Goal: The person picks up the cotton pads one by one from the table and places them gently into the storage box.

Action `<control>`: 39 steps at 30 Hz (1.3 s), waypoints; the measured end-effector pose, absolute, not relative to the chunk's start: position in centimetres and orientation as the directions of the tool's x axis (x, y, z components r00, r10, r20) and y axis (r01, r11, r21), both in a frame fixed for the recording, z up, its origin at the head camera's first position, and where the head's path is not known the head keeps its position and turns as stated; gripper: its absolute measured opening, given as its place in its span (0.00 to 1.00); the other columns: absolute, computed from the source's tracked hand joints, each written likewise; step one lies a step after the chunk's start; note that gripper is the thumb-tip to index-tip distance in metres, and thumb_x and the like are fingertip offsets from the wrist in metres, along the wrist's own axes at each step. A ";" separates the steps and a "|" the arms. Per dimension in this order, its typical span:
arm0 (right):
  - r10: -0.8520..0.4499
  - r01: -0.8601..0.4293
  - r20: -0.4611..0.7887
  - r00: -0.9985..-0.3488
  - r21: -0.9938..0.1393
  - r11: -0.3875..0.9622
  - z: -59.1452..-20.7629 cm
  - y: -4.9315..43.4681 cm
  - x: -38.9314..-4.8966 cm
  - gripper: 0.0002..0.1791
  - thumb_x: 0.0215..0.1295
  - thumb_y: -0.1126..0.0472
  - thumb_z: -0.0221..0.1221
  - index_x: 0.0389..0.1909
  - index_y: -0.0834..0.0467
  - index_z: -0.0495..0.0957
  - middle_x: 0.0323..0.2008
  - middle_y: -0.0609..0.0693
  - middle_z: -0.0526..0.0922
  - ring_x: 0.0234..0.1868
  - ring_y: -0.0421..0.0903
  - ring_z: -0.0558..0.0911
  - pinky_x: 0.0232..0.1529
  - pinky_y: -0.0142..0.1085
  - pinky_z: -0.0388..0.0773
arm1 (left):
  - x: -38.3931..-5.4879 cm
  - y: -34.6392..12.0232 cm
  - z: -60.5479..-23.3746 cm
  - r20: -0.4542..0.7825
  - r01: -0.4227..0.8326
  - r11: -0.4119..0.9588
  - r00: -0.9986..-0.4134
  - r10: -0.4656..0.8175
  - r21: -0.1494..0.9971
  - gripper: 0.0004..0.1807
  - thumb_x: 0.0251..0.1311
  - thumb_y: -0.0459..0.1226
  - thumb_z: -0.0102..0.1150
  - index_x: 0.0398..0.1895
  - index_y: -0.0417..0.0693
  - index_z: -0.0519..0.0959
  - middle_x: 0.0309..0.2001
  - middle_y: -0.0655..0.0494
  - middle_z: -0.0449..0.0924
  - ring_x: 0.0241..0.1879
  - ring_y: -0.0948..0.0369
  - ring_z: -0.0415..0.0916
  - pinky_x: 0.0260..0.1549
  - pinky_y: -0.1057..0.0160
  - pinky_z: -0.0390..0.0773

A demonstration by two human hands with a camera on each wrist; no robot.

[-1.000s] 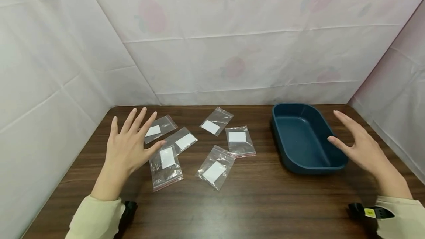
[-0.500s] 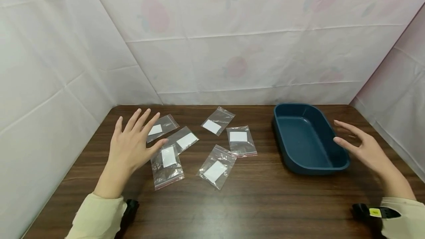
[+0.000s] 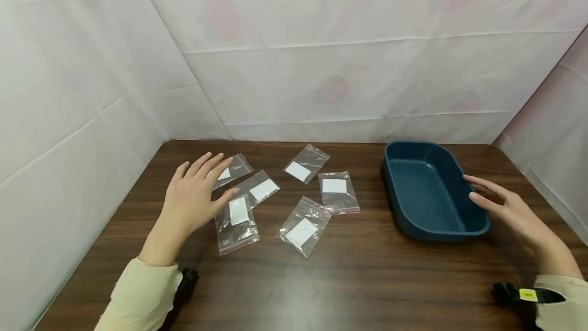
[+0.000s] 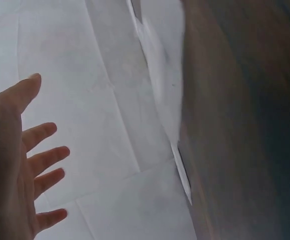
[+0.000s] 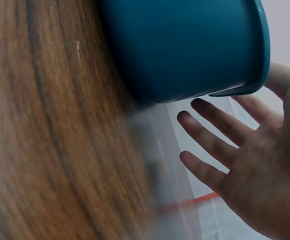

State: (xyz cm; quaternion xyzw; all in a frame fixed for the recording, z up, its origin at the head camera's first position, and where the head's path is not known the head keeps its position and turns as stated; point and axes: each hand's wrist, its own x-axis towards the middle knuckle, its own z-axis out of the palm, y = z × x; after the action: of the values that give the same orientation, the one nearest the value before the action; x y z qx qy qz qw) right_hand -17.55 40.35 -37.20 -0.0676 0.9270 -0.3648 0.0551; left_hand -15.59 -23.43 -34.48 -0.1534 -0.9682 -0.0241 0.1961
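My left hand [image 3: 189, 202] hovers over the left cluster of small clear zip-lock bags, fingers spread and holding nothing. It partly covers the rearmost bag [image 3: 236, 167] of that cluster; a second bag [image 3: 262, 189] and a third bag [image 3: 237, 231] overlap in front of it. In the left wrist view its fingers [image 4: 47, 160] are apart, with nothing between them. At the right rim of a dark blue plastic bin [image 3: 427, 193], my right hand [image 3: 512, 213] has its thumb and index fingertips by the edge. The right wrist view shows its fingers loosely extended beside the bin's outer wall [image 5: 185, 45].
More zip-lock bags with white labels lie mid-table: one at the back [image 3: 305, 164], one nearer the bin [image 3: 339, 193], one in front [image 3: 303, 226]. Pale fabric walls [image 3: 298, 91] enclose the brown wooden table [image 3: 349, 280] at the back and sides.
My right hand has lowered toward the bin's right rim. The left hand stays over the bags, its fingers drawn slightly closer together. The whole head view has shifted slightly.
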 end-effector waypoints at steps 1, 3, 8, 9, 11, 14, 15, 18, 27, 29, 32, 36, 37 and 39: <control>-0.172 -0.083 -0.061 -0.983 -0.689 0.720 -37.2 40.4 -17.6 0.32 0.79 0.49 0.47 0.79 0.44 0.50 0.72 0.66 0.56 0.57 0.36 0.66 0.48 0.44 0.73 | -15.7 -23.3 -34.5 0.383 0.313 0.950 -0.877 0.290 -0.001 0.39 0.64 0.60 0.56 0.74 0.56 0.64 0.72 0.51 0.63 0.72 0.50 0.56 0.66 0.41 0.56; -0.181 -0.070 -0.083 -0.980 -0.709 0.702 -37.1 40.4 -17.6 0.32 0.79 0.49 0.46 0.79 0.43 0.48 0.73 0.67 0.53 0.64 0.50 0.65 0.52 0.57 0.69 | -15.7 -23.0 -34.4 0.372 0.328 0.944 -0.880 0.295 0.027 0.38 0.64 0.59 0.57 0.74 0.55 0.64 0.72 0.52 0.63 0.72 0.49 0.57 0.65 0.42 0.58; -0.207 -0.080 -0.086 -0.975 -0.727 0.682 -37.3 40.6 -17.5 0.32 0.80 0.49 0.44 0.79 0.42 0.47 0.75 0.61 0.51 0.66 0.55 0.63 0.55 0.55 0.68 | -15.6 -22.1 -34.3 0.347 0.383 0.918 -0.879 0.328 0.102 0.36 0.66 0.57 0.57 0.73 0.54 0.66 0.71 0.52 0.65 0.70 0.48 0.61 0.64 0.41 0.60; -0.208 -0.086 -0.081 -0.975 -0.722 0.687 -37.3 40.7 -17.4 0.31 0.80 0.49 0.44 0.79 0.41 0.48 0.75 0.57 0.52 0.65 0.48 0.65 0.54 0.48 0.70 | -15.7 -21.9 -34.4 0.342 0.398 0.910 -0.876 0.340 0.116 0.35 0.66 0.57 0.57 0.73 0.54 0.66 0.71 0.52 0.65 0.70 0.47 0.61 0.63 0.40 0.61; -0.206 -0.096 -0.070 -0.976 -0.710 0.697 -37.4 40.8 -17.4 0.30 0.80 0.49 0.44 0.79 0.41 0.49 0.73 0.51 0.55 0.58 0.33 0.65 0.48 0.35 0.71 | -15.7 -21.5 -34.4 0.332 0.426 0.893 -0.872 0.360 0.149 0.34 0.67 0.57 0.56 0.72 0.55 0.67 0.71 0.52 0.66 0.69 0.47 0.62 0.63 0.38 0.61; -0.211 -0.086 -0.076 -0.975 -0.743 0.664 -37.4 41.0 -17.3 0.31 0.80 0.49 0.44 0.79 0.41 0.49 0.74 0.52 0.54 0.55 0.26 0.63 0.55 0.43 0.70 | -15.9 -21.0 -34.6 0.304 0.445 0.875 -0.874 0.379 0.189 0.34 0.67 0.58 0.56 0.72 0.57 0.67 0.70 0.52 0.67 0.68 0.47 0.64 0.62 0.37 0.63; -0.209 -0.076 -0.083 -0.974 -0.753 0.654 -37.4 41.0 -17.3 0.31 0.80 0.49 0.44 0.79 0.41 0.48 0.74 0.55 0.53 0.57 0.31 0.64 0.58 0.51 0.68 | -16.0 -20.8 -34.6 0.292 0.445 0.874 -0.877 0.381 0.195 0.34 0.66 0.59 0.56 0.72 0.57 0.68 0.70 0.53 0.67 0.68 0.47 0.64 0.61 0.37 0.63; -0.202 -0.042 -0.111 -0.973 -0.776 0.630 -37.3 40.8 -17.4 0.33 0.80 0.48 0.44 0.80 0.40 0.44 0.74 0.66 0.51 0.64 0.50 0.63 0.55 0.70 0.58 | -16.4 -20.2 -34.6 0.263 0.449 0.871 -0.881 0.395 0.197 0.34 0.65 0.60 0.56 0.71 0.56 0.70 0.69 0.53 0.69 0.67 0.47 0.66 0.61 0.39 0.65; -0.212 -0.023 -0.137 -0.968 -0.789 0.614 -37.4 40.7 -17.4 0.34 0.80 0.48 0.44 0.80 0.42 0.41 0.73 0.71 0.49 0.68 0.72 0.54 0.56 0.74 0.55 | -17.8 -17.9 -34.6 0.190 0.555 0.814 -0.830 0.525 0.172 0.31 0.64 0.58 0.59 0.66 0.54 0.74 0.64 0.53 0.74 0.65 0.51 0.70 0.62 0.43 0.65; -0.214 -0.028 -0.134 -0.968 -0.785 0.619 -37.4 40.8 -17.5 0.34 0.80 0.48 0.44 0.80 0.42 0.41 0.74 0.71 0.47 0.68 0.73 0.53 0.56 0.74 0.55 | -18.0 -17.1 -34.6 0.176 0.579 0.794 -0.815 0.553 0.186 0.30 0.65 0.57 0.59 0.66 0.54 0.75 0.64 0.54 0.74 0.64 0.52 0.70 0.63 0.44 0.66; -0.216 -0.039 -0.126 -0.968 -0.777 0.628 -37.4 40.8 -17.5 0.34 0.80 0.48 0.44 0.80 0.43 0.42 0.74 0.71 0.46 0.68 0.74 0.53 0.55 0.74 0.55 | -18.3 -16.0 -34.7 0.149 0.611 0.766 -0.792 0.593 0.198 0.29 0.65 0.56 0.60 0.65 0.54 0.75 0.63 0.54 0.75 0.64 0.52 0.70 0.62 0.45 0.67; -0.215 -0.037 -0.122 -0.969 -0.786 0.617 -37.5 40.9 -17.5 0.34 0.80 0.48 0.45 0.80 0.42 0.44 0.75 0.70 0.45 0.68 0.73 0.53 0.56 0.74 0.54 | -18.7 -14.5 -34.9 0.108 0.643 0.736 -0.764 0.637 0.212 0.27 0.65 0.53 0.61 0.64 0.55 0.76 0.63 0.55 0.75 0.64 0.53 0.70 0.64 0.46 0.65; -0.215 -0.034 -0.124 -0.969 -0.792 0.610 -37.5 40.9 -17.5 0.33 0.80 0.48 0.45 0.80 0.42 0.44 0.75 0.70 0.45 0.69 0.73 0.52 0.56 0.74 0.53 | -18.8 -14.2 -34.9 0.097 0.648 0.729 -0.758 0.645 0.218 0.26 0.65 0.53 0.62 0.64 0.55 0.77 0.63 0.55 0.75 0.64 0.53 0.70 0.64 0.46 0.66; -0.213 -0.028 -0.129 -0.968 -0.793 0.609 -37.5 40.9 -17.4 0.33 0.80 0.48 0.44 0.80 0.41 0.44 0.75 0.68 0.45 0.69 0.72 0.53 0.57 0.73 0.54 | -19.1 -13.6 -35.2 0.078 0.660 0.716 -0.745 0.662 0.230 0.25 0.65 0.52 0.62 0.63 0.55 0.77 0.63 0.56 0.76 0.64 0.54 0.70 0.63 0.47 0.67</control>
State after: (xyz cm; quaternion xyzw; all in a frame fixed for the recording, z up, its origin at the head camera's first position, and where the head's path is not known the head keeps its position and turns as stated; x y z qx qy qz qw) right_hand -17.44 40.94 -37.48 -0.0676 0.8906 -0.4371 0.1057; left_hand -19.11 -13.58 -35.15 -0.3567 -0.9262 -0.1222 -0.0050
